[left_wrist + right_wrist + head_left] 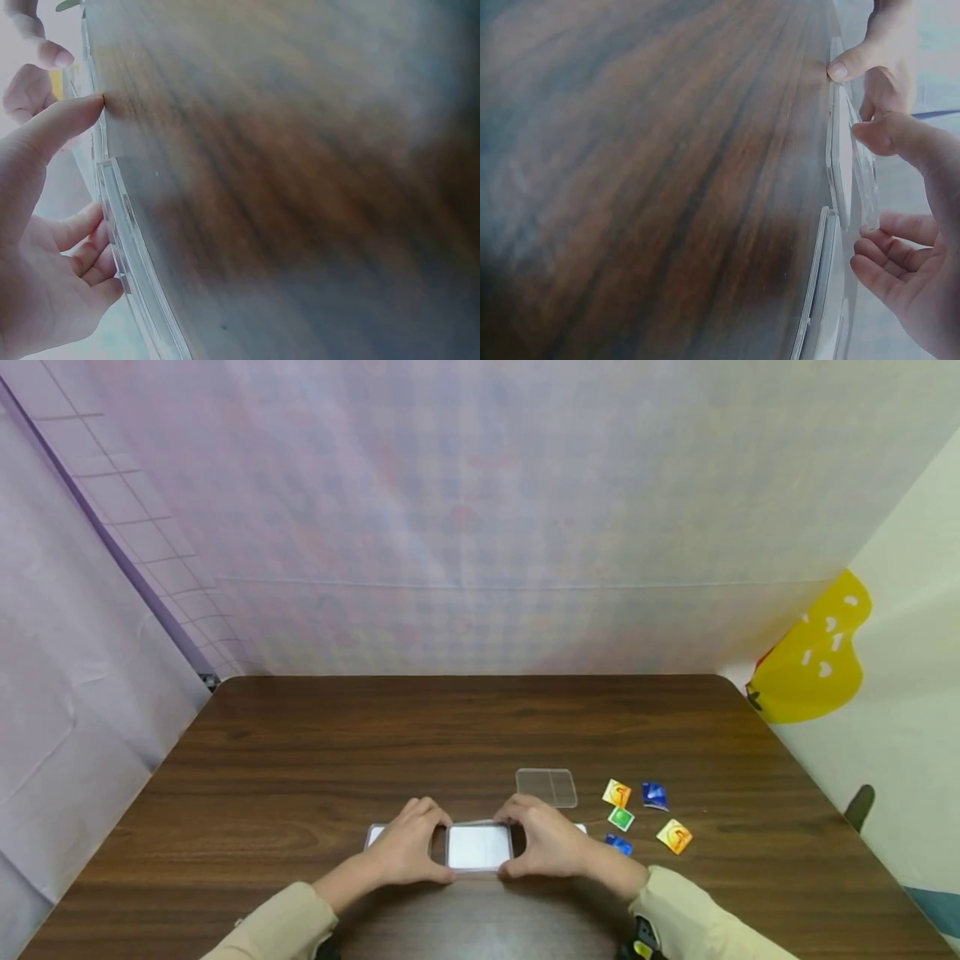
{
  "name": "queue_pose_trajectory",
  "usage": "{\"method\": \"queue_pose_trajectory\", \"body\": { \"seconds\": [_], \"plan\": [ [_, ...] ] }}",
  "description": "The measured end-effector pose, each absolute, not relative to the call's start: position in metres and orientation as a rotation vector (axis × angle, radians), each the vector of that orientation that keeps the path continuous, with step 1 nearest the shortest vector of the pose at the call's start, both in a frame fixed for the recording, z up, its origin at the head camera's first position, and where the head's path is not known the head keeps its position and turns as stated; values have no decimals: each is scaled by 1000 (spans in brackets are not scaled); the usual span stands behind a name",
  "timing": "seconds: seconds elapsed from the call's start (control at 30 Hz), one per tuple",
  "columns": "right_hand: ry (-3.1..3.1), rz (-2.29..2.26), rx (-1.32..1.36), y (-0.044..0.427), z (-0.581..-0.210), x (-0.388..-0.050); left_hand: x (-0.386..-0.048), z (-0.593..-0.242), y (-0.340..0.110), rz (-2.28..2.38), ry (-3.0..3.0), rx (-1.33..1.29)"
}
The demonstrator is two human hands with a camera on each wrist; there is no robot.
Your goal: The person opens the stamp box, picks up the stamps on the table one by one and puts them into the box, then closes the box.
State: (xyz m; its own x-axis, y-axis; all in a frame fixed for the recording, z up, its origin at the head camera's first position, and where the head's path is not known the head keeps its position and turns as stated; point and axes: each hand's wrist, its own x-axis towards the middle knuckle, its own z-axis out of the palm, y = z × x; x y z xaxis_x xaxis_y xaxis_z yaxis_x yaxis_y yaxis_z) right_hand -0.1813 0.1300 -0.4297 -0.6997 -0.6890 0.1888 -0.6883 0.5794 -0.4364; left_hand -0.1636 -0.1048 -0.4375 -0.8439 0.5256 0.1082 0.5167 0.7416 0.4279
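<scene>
A shallow clear plastic box (478, 847) with a white inside lies on the table's near middle, between both hands. At its left side my left hand (405, 845) holds it, thumb at the near corner and fingers at the far one. My right hand (551, 842) pinches a thin clear lid (867, 176) between thumb and fingers. In the right wrist view this lid leans at a slant over the white box, one end apart from it. A second clear box (139, 255) lies under the left hand, and another box (817, 292) lies under the right, both mostly hidden in the head view.
Another clear lid (547, 787) lies flat beyond the right hand. To the right are small square packets: orange ones (675, 836), blue ones (655, 795) and a green one (621, 818). A patterned curtain (480, 527) hangs behind the brown wooden table (337, 727).
</scene>
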Motion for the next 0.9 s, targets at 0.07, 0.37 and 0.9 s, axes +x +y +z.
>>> {"method": "queue_pose_trajectory", "body": {
  "seconds": [0.07, 0.37, 0.9],
  "plan": [
    [2782, -779, -1223, 131, -429, -182, -163, -438, -105, 708, 2914, 879],
    [2778, -846, -1282, 140, -423, -186, -163, -437, -105, 711, 2919, 881],
    [2780, -834, -1230, 148, -417, -209, -163, -437, -104, 723, 2935, 888]
  ]
}}
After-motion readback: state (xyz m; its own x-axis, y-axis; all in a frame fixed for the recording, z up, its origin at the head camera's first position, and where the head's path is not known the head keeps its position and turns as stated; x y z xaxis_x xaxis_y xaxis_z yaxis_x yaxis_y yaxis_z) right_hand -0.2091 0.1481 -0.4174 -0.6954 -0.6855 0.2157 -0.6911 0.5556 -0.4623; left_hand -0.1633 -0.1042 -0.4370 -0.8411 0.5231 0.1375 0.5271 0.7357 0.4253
